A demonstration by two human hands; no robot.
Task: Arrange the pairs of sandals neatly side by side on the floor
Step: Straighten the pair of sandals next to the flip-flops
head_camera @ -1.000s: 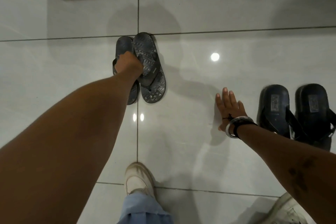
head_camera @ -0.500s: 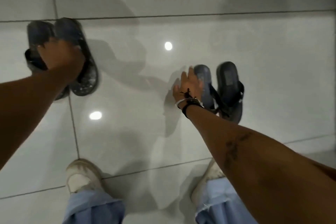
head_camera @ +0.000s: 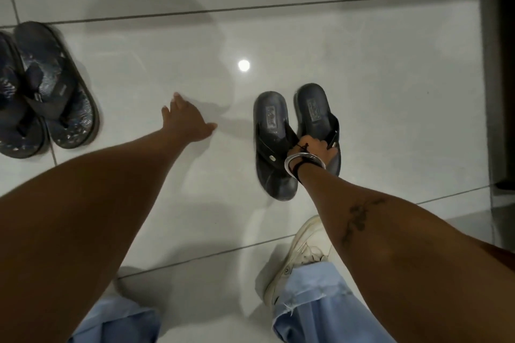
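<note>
The right hand [head_camera: 313, 149] grips the straps of the black slip-on leather sandals [head_camera: 274, 145]; the left hand [head_camera: 188, 121] hovers spread and empty. Next, presumably, carrying them beside the dark patterned flip-flops [head_camera: 53, 86].

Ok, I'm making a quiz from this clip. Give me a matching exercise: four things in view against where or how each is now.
Things:
1. left hand
2. right hand
3. patterned flip-flops
4. white sneaker

States:
A. at the far left edge, untouched
B. closed on the straps of the black sandals
C. open, fingers spread over bare tile
D. under a blue trouser hem

Pairs: 1-C, 2-B, 3-A, 4-D
</note>
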